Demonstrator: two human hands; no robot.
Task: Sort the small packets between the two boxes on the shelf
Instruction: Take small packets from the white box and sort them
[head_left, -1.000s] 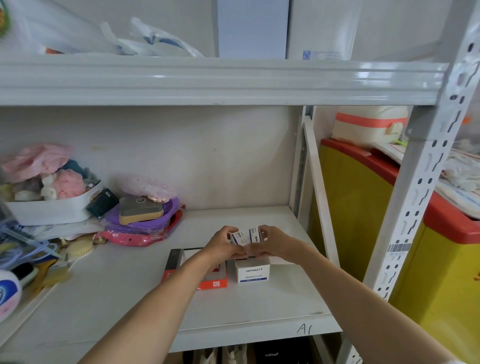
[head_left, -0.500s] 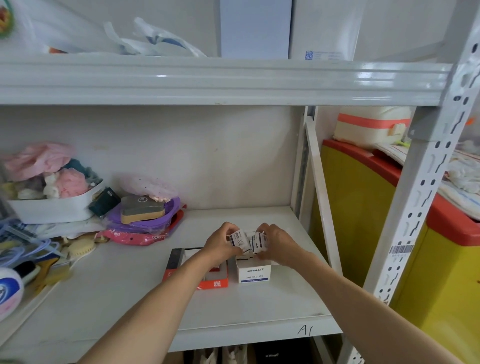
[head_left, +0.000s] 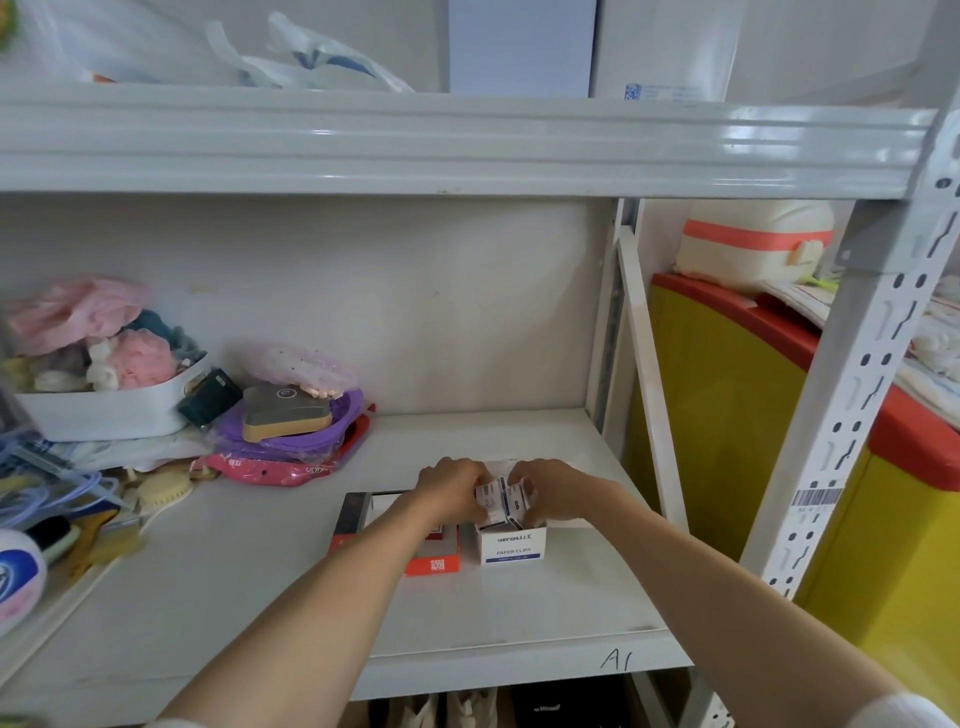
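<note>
Head view, the only one given, looks forward and down onto a grey metal shelf (head_left: 519, 613) where both hands meet over two boxes. Left hand (head_left: 451, 486) and right hand (head_left: 545, 491) are curled toward each other, fingertips pinching a little clutch of small packets (head_left: 500, 499) between them, directly above the open top of the white box (head_left: 511, 543) marked "PAPER CLIPS"; the lowest packets seem to touch or sit just inside its rim, though the fingers hide the exact contact. Just beside it to the left, partly under the left forearm, lies the flatter red box (head_left: 434, 564) with a white interior and a dark flap. Judging by their print and squared edges, the packets look like tiny cardboard cartons: light, fairly stiff, with smooth faces that could slide against one another when several are squeezed at once. A grip across the two outer faces of the bundle, as both hands have now, should hold them aligned; squeezing the thin ends risks fanning them out (one packet already sits tilted against its neighbour). They would not be fragile, but a crushed corner could make one jam in the snug white box. Clutter at the left of the shelf, a white basket (head_left: 104, 410) of soft things and a purple bowl (head_left: 311, 436), lies well apart and should not interfere.
</note>
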